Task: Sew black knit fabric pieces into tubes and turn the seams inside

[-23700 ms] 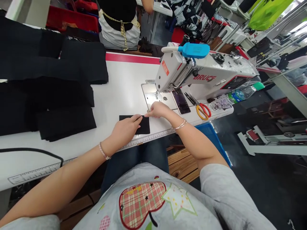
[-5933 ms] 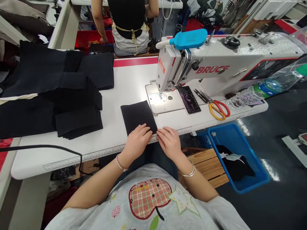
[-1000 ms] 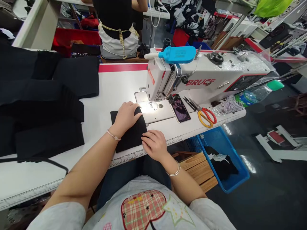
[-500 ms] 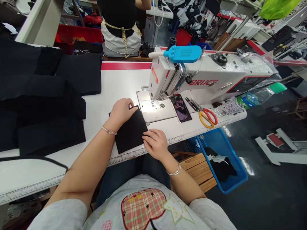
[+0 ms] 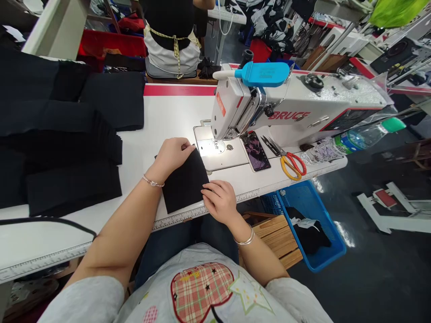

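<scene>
A black fabric piece (image 5: pixel 186 183) lies flat at the table's front edge, partly over the printed ruler strip. My left hand (image 5: pixel 173 154) pinches its far right corner between thumb and fingers, close to the metal needle plate. On the near right edge, my right hand (image 5: pixel 219 199) holds the cloth with its fingertips; the thumb's grip is partly hidden. Just beyond the cloth stands the white sewing machine (image 5: pixel 289 103), its needle area above the needle plate (image 5: pixel 218 150). No part of the cloth is under the presser foot.
Stacks of dark fabric (image 5: pixel 67 143) cover the table's left side. Right of the needle plate lie a phone (image 5: pixel 256 151), scissors (image 5: pixel 292 165) and a plastic bottle (image 5: pixel 357 138). Below stands a blue basket (image 5: pixel 316 224) beside a wooden stool (image 5: pixel 278 237). Another person (image 5: pixel 171 40) sits beyond the table.
The view has shifted slightly. Both hands stay at the same places on the black fabric piece, which has barely moved.
</scene>
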`<act>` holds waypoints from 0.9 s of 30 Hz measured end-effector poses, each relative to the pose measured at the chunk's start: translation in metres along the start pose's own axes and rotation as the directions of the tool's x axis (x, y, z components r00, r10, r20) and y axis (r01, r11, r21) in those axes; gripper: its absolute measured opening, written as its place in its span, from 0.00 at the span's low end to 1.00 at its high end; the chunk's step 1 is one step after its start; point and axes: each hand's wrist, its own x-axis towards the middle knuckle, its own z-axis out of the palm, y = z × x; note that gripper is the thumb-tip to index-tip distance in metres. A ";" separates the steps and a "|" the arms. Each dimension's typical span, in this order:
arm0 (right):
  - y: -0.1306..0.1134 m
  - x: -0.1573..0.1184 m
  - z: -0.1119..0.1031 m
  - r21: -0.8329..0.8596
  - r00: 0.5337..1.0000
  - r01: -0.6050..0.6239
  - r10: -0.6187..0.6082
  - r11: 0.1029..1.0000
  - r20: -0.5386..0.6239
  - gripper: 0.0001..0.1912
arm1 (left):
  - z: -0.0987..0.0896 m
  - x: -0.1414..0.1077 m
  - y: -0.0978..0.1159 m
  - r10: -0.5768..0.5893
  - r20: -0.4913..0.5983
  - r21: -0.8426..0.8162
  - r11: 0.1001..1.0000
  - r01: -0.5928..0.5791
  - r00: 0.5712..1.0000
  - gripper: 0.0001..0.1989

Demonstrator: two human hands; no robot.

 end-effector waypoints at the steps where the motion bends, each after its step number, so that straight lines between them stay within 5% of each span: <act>1: 0.000 0.000 0.000 0.000 1.000 -0.001 0.001 1.000 0.004 0.08 | 0.000 0.000 0.000 -0.004 -0.007 -0.002 1.000 0.003 1.000 0.15; 17: 0.001 0.001 -0.004 0.005 0.996 0.052 -0.052 0.999 0.077 0.12 | -0.010 0.007 -0.010 -0.107 0.202 0.039 0.994 0.101 0.974 0.15; 23: -0.003 0.003 -0.006 -0.024 0.995 0.084 -0.082 0.996 0.061 0.09 | -0.008 0.010 -0.019 -0.045 0.203 0.123 0.992 0.020 0.978 0.11; 27: -0.006 0.002 -0.005 -0.057 0.990 0.113 -0.107 0.992 0.093 0.09 | -0.006 0.009 -0.021 -0.088 0.209 0.110 0.992 0.066 0.974 0.17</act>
